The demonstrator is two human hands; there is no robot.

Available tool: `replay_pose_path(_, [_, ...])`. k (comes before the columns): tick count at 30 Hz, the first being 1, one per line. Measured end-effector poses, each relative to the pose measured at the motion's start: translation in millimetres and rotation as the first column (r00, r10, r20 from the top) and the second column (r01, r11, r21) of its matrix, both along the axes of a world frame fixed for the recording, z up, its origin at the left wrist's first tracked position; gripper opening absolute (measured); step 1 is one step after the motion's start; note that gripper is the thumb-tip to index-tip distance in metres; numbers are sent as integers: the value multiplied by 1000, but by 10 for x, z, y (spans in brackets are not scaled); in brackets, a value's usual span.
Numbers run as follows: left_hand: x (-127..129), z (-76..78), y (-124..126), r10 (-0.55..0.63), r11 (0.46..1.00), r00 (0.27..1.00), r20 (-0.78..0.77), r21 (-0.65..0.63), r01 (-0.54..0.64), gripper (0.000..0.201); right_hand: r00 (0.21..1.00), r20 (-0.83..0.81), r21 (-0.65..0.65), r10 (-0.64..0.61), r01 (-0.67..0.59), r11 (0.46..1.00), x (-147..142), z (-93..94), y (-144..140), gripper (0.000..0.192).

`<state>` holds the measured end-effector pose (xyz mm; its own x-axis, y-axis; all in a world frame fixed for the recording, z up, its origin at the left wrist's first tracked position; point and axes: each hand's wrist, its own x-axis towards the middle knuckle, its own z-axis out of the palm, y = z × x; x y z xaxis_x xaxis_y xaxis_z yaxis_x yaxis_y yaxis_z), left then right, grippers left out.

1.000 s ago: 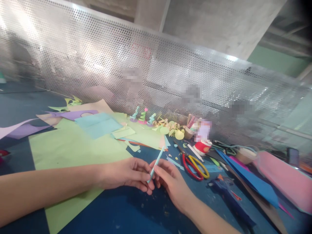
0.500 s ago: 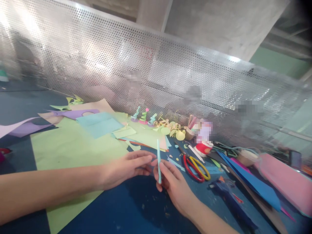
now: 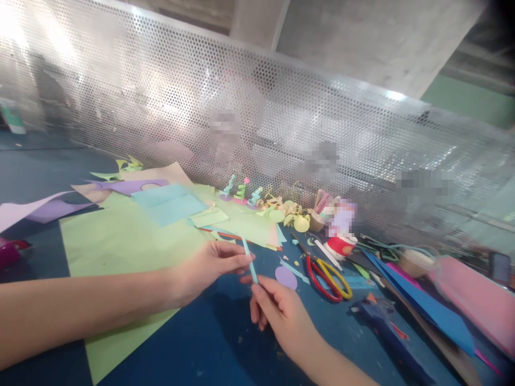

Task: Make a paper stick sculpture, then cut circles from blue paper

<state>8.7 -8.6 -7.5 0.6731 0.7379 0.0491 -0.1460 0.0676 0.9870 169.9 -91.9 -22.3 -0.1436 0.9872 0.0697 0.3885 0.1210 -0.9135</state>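
Note:
A narrow light-blue paper strip (image 3: 247, 249) stands tilted between my two hands above the dark blue table. My left hand (image 3: 211, 265) reaches in from the left and pinches the strip near its middle, thumb and fingers together. My right hand (image 3: 284, 311) grips the strip's lower end between thumb and index finger, its other fingers curled below. A purple paper disc (image 3: 286, 277) lies on the table just beyond my right hand. Close by on the right rest scissors with one red and one yellow handle (image 3: 336, 279).
A large light-green sheet (image 3: 132, 241) spreads under my left forearm, with a blue sheet (image 3: 171, 203) on it. Small paper spirals on bases (image 3: 241, 194) stand near the perforated metal screen (image 3: 169, 96). A red-and-white cup (image 3: 341, 245), glue gun (image 3: 386, 332) and pink case (image 3: 475, 300) are rightward.
My left hand has closed on the strip, which now leans left. My right hand has shifted down and right, uncovering the purple disc. The view has moved slightly.

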Motion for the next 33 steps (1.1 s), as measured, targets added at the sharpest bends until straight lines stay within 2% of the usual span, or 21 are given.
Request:
replay_pose_path(4, [-1, -4, -5, 68, 998, 998, -3, 1, -68, 19, 995, 83, 36, -48, 46, 998, -6, 13, -21, 36])
replay_pose_path(7, [0, -6, -6, 91, 995, 996, -3, -44, -91, 20, 989, 122, 42, -83, 79, 996, -8, 20, -26, 36])
replay_pose_path(14, [-8, 30, -8, 59, 998, 998, 37, -31, -58, 21, 988, 155, -1, -10, 11, 1000, 8, 22, -12, 38])
replay_pose_path(16, [-8, 58, 1, 72, 997, 996, 50, -43, -70, 19, 974, 225, 3, -25, 24, 1000, 25, 63, -11, 42])
replay_pose_path(19, [-14, 88, 27, 83, 996, 995, 49, -37, -81, 18, 933, 343, 60, -112, 97, 994, 93, 198, 19, 47])
replay_pose_path(22, [-27, 91, 53, 68, 998, 997, 33, 4, -69, 19, 814, 531, 173, -235, 167, 971, 270, 387, 103, 42])
replay_pose_path(24, [-39, 82, 64, 63, 998, 998, 21, 21, -64, 19, 667, 663, 258, -338, 221, 941, 467, 494, 173, 34])
replay_pose_path(26, [-48, 69, 71, 60, 998, 998, 19, 17, -61, 20, 485, 772, 306, -411, 282, 909, 712, 560, 234, 23])
replay_pose_path(28, [-52, 54, 81, 48, 999, 999, 22, -4, -48, 21, 320, 872, 263, -370, 331, 906, 968, 582, 273, 18])
replay_pose_path(30, [-48, 37, 93, 37, 999, 999, 12, -25, -36, 23, 288, 917, 156, -276, 377, 913, 1184, 580, 292, 19])
replay_pose_path(33, [-31, 18, 110, 65, 997, 998, -20, -42, -65, 25, 360, 910, 57, -207, 385, 921, 1343, 588, 294, 23])
